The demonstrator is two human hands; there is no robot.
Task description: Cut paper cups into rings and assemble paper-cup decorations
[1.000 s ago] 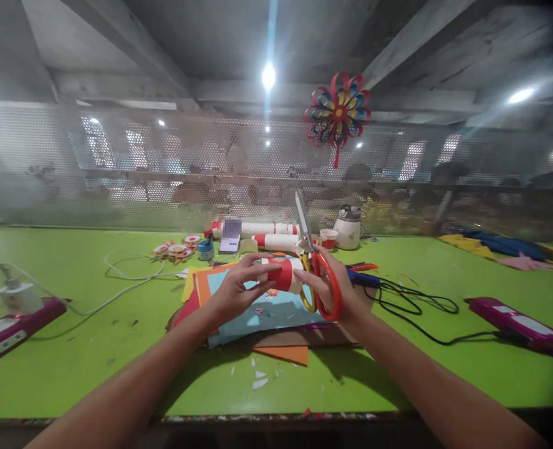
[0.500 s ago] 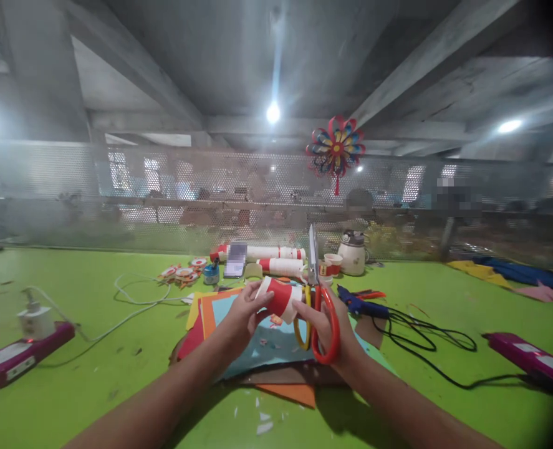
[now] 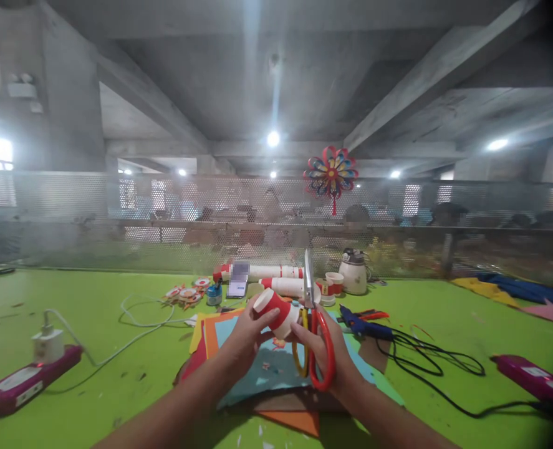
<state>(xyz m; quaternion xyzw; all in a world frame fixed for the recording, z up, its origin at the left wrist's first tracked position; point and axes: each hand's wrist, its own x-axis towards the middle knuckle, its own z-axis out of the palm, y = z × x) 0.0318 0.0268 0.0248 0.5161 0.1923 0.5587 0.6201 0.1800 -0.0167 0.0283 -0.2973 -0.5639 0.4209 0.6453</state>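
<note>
A white paper cup with a red band (image 3: 280, 313) is tilted between my hands, its rim toward the upper left. My left hand (image 3: 250, 330) is closed round the cup's left side. In my right hand (image 3: 325, 343) is a pair of scissors (image 3: 322, 352) with red and yellow handles, blades pointing up and away. The right thumb also touches the cup's lower right side. Beneath both hands lies a stack of coloured sheets (image 3: 239, 380), light blue on top, with small paper scraps on it.
Stacked paper cups (image 3: 280, 287), a phone (image 3: 237, 279), a blue jar (image 3: 214, 294) and a white kettle-like jug (image 3: 353, 274) stand behind. A blue glue gun (image 3: 365, 324) with black cable lies right. Purple power strips (image 3: 28, 383) sit at both sides; a perforated screen (image 3: 164, 240) edges the table.
The view has tipped upward, so the table sits lower in the picture. The cup has tilted, its rim end turning more toward me. Both hands keep their hold.
</note>
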